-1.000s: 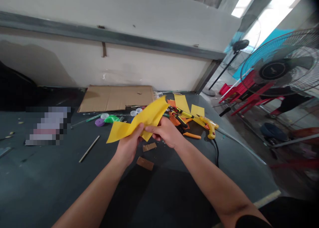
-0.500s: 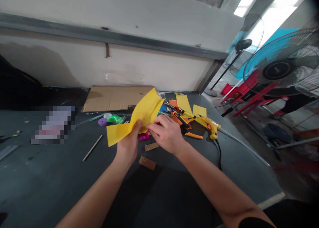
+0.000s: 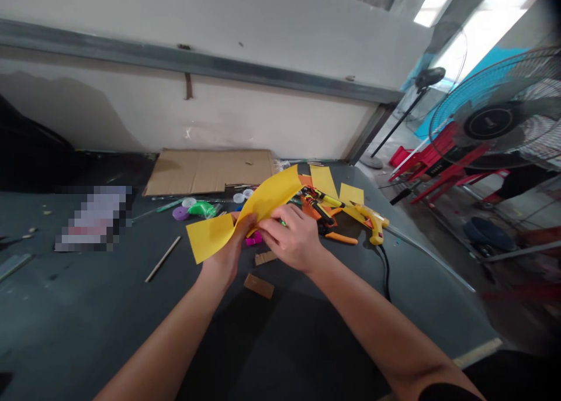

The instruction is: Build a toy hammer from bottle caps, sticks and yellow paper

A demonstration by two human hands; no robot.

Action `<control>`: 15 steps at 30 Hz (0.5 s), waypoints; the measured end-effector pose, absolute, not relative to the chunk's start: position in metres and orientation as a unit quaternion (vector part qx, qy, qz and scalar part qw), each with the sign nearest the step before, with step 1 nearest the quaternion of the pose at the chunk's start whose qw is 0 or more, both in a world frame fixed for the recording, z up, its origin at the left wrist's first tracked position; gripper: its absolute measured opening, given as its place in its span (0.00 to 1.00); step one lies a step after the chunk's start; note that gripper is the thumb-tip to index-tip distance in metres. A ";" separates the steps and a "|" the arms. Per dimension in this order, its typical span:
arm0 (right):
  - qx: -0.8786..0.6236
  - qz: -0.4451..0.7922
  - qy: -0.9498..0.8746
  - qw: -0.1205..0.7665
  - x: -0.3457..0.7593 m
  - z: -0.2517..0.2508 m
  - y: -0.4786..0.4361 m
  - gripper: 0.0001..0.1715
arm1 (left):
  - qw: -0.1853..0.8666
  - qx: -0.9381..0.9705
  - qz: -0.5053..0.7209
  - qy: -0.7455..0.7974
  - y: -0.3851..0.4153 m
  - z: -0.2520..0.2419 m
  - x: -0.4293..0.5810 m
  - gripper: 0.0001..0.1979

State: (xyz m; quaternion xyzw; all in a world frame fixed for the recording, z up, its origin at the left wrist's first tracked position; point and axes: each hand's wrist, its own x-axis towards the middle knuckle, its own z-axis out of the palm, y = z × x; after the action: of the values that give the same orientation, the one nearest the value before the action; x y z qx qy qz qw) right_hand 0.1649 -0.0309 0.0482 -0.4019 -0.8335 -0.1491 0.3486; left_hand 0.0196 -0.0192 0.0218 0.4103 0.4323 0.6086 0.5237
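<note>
At the left of the bench, on the dark table top (image 3: 87, 325), a thin wooden stick (image 3: 163, 259) lies apart from your hands, and a flattened cardboard sheet (image 3: 208, 172) sits along the far wall. A purple roll (image 3: 180, 213) and a green plastic piece (image 3: 202, 209) lie just beyond your left hand (image 3: 223, 258).

That hand is nearly closed, pinching the yellow sheet (image 3: 267, 202) near the centre of the frame, with the thumb on top. The sheet arches up and over toward your right hand (image 3: 289, 240), and the pinch appears to hold that bend clear of the table. Your right hand is curled against the sheet, but you cannot tell how firmly it grips.

Just below lie a small pink piece (image 3: 253, 238) and two brown wooden offcuts (image 3: 258, 286). To the right, two yellow strips (image 3: 323, 180) rest beside a yellow glue gun (image 3: 372, 223), its black cord (image 3: 385, 272) trailing toward you.
</note>
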 end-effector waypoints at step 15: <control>-0.489 0.166 -0.720 0.464 0.156 0.049 -0.025 0.06 | 0.623 0.263 0.608 0.416 -0.020 0.031 0.024 0.09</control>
State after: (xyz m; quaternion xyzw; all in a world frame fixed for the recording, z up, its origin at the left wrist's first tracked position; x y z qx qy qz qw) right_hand 0.1558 -0.0246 0.0495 -0.4886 -0.7198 0.1659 0.4643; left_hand 0.0239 -0.0203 0.0308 0.2633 0.4164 0.6080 0.6226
